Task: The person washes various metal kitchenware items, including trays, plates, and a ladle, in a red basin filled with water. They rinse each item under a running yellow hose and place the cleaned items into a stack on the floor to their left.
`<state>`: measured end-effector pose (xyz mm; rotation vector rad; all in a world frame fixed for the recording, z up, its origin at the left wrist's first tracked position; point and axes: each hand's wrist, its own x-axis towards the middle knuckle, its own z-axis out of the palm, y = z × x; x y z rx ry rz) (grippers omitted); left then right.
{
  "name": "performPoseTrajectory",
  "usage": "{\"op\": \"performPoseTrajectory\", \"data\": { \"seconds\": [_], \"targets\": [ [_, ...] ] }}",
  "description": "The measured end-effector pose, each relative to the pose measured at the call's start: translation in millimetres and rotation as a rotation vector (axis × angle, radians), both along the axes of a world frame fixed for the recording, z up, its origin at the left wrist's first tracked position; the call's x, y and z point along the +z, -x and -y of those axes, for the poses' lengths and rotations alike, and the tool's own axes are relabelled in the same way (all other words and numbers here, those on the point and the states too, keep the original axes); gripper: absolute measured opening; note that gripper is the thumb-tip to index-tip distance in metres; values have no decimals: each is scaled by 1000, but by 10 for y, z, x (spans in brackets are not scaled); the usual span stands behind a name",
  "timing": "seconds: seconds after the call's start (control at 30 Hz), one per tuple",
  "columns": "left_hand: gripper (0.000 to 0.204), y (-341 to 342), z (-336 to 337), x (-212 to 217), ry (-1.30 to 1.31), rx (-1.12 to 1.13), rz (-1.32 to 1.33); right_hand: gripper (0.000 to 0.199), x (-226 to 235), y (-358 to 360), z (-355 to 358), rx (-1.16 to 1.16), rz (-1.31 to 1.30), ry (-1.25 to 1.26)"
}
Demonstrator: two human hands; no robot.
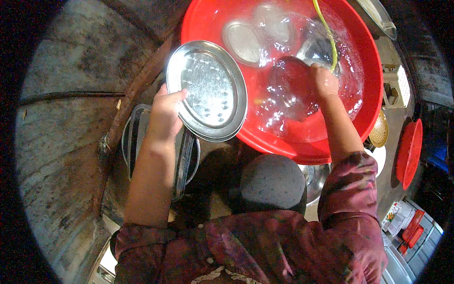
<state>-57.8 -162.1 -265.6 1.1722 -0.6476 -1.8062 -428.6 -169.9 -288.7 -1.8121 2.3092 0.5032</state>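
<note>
My left hand (pixel 168 111) grips an oval metal plate (pixel 205 90) by its near left rim, thumb on top, tilted beside the basin's left edge. The plate looks wet and shiny. My right hand (pixel 325 81) is closed and reaches into the water of a large red basin (pixel 302 150); its fingertips are hidden, so what it holds cannot be made out. A yellow-green hose (pixel 327 28) hangs into the basin and comes down right beside that hand. Several oval metal plates (pixel 243 42) lie under the water at the far left. A dark round shape lies under the rippling surface near the middle.
Rectangular metal trays (pixel 182 165) lean below my left forearm, next to a stained wall (pixel 71 94). A metal bowl (pixel 319 182) stands under the basin's near edge. To the right are a yellowish strainer (pixel 379 130), a white plastic basket (pixel 399 85) and another red basin (pixel 410 154).
</note>
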Motion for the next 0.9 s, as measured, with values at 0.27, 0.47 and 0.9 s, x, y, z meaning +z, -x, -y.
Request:
{"op": "performPoseTrajectory", "data": {
  "seconds": [0.27,0.47,0.9],
  "targets": [
    [32,50,-5,30,15,27,11,13,839,-17,197,195,116,801],
    [30,71,3,-22,-22,116,43,18,981,-436,597,18,1026,665],
    [41,46,-31,21,-62,112,224,32,-679,-1060,971,-217,694,390]
  ]
}}
